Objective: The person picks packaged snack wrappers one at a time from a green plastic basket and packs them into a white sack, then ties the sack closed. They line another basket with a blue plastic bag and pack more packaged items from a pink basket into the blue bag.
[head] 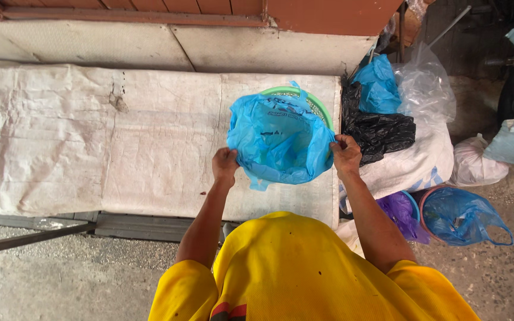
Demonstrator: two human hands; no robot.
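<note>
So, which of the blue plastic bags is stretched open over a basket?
The blue bag on the white-covered table, held by both hands over the green basket. The other two blue bags lie to the right, untouched.

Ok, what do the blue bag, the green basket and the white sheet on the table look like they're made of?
The blue bag, gripped by the left hand and right hand, looks like thin plastic film: translucent, crinkled, slightly glossy. The green basket seems to be moulded plastic, judging by its smooth rim and perforated wall. The white sheet is probably woven plastic sacking, matte, creased and stained.
</note>
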